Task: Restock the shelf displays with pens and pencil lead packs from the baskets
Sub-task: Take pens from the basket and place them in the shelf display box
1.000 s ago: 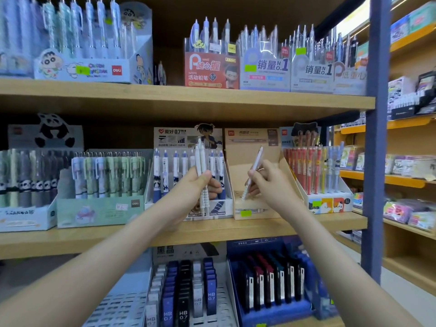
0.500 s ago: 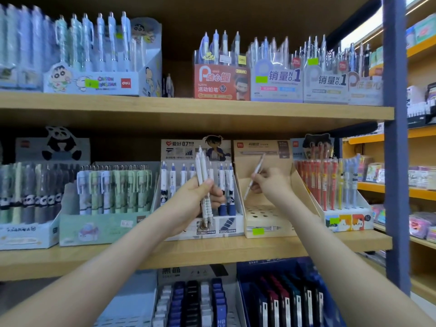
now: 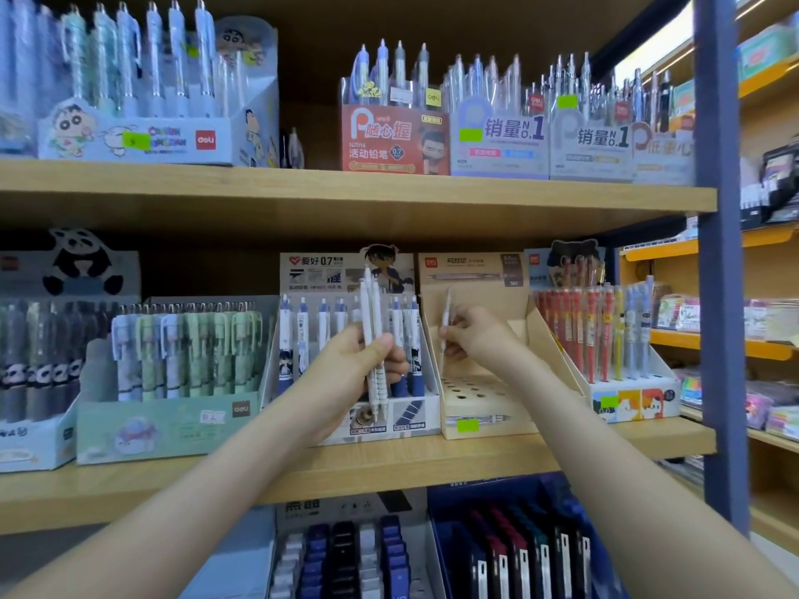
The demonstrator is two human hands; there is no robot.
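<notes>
My left hand (image 3: 359, 361) grips a small bundle of white pens (image 3: 372, 335), upright, in front of the blue-and-white pen display (image 3: 410, 419) on the middle shelf. My right hand (image 3: 477, 339) pinches a single white pen (image 3: 445, 315), nearly upright, tip down over the holed tray of the beige cardboard display box (image 3: 480, 395). That box has no pens standing in it; its rows of holes are bare. Whether the pen's tip is in a hole is hidden by my fingers.
Green pen display (image 3: 173, 382) and panda pen display (image 3: 30, 382) stand to the left, a red and yellow pen display (image 3: 605, 339) to the right. Lead packs (image 3: 346, 555) fill trays on the shelf below. A blue upright post (image 3: 717, 252) bounds the shelf on the right.
My right hand has turned the single pen from slanted to nearly upright and lowered it toward the beige box's holes. The left hand holds its bundle in the same place.
</notes>
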